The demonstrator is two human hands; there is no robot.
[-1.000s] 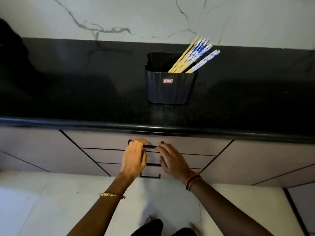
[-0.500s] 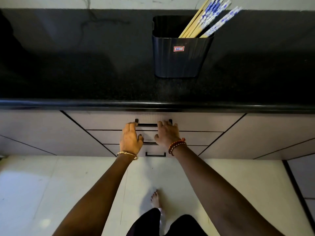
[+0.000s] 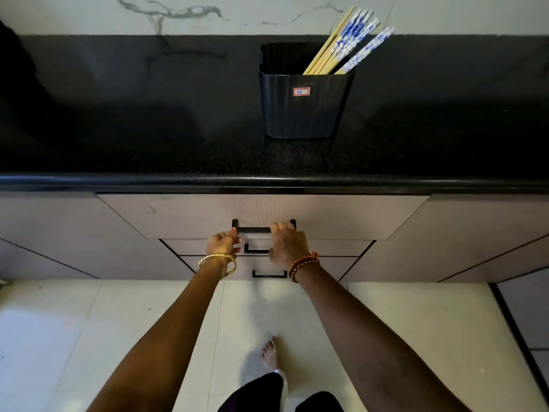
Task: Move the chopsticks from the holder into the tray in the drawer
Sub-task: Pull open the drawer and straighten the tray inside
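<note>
Several wooden chopsticks [image 3: 347,46] with blue-and-white tops lean to the right in a dark ribbed holder [image 3: 306,111] on the black countertop [image 3: 148,150]. Below the counter edge, the top drawer [image 3: 208,215] stands pulled out a little, and its inside and the tray are hidden. My left hand [image 3: 222,243] curls around the left end of the black drawer handle [image 3: 257,229]. My right hand [image 3: 286,243] grips the handle's right end. Both hands are well below and in front of the holder.
Two more drawers with black handles [image 3: 269,275] sit under the top one, flanked by cabinet fronts [image 3: 475,233]. A marble wall [image 3: 89,13] backs the counter. My bare foot [image 3: 270,355] stands on the pale tiled floor below my arms.
The top drawer front has come out toward me from flush with the cabinet. Both hands stayed on its handle, and the view tilted back up a little.
</note>
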